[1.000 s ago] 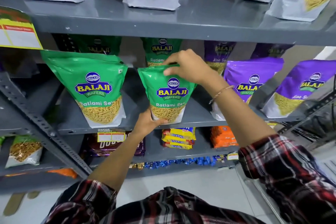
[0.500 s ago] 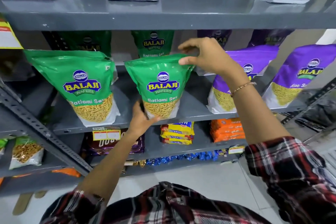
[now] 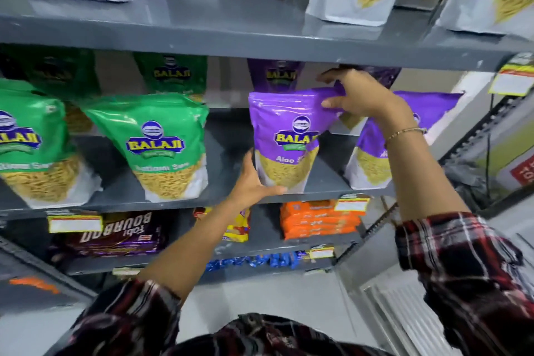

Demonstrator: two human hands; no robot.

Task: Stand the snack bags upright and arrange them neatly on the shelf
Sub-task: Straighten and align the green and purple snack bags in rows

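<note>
Head view: a purple bag [image 3: 289, 136] is held top and bottom between two hands at the front of the middle shelf [image 3: 231, 199].

The right hand [image 3: 358, 95] pinches the bag's top right corner, fingers closed on the film, just under the shelf above. The left hand [image 3: 254, 182] cups the bottom left corner from below and beside, thumb along the base, right at the shelf's front edge. So the bag's long axis runs nearly straight up between them, its top tipped a little to the right, toward the upper hand. It looks to me as if the base needs to settle flat and the top come a shade left. A second purple bag [image 3: 375, 153] leans just beside it on the right, partly hidden by the right forearm, and a green bag [image 3: 161, 141] stands apart on the left.
</note>
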